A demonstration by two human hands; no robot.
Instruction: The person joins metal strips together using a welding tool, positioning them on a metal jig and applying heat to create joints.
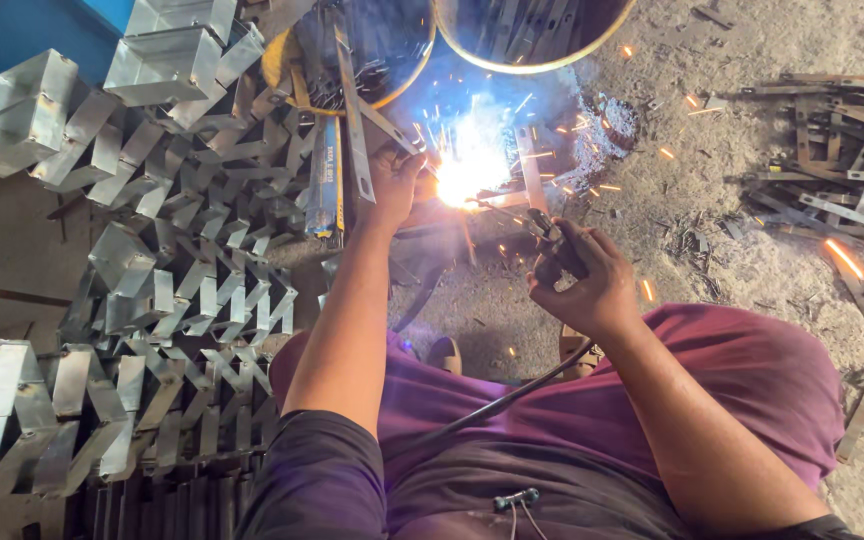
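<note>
On the sandy floor between the knees, the right hand (592, 285) is closed around an electrode holder (552, 240), whose thin rod (502, 212) runs to the arc (462, 175). The left hand (397, 185) presses on a flat steel strip (357, 130), just beside the glare; whether its fingers wrap the strip I cannot tell. The strip looks stiff, thin and sharp-edged, likely hot near the weld, so it is best held well back from the arc. The holder seems light, its cable (512, 395) dragging back over the lap. Both forearms reach forward and down, right wrist cocked inward, left arm nearly straight. Bent steel brackets (172, 280) lie heaped to the left, loose strips (832, 170) to the right, sparks scattering over the floor.
</note>
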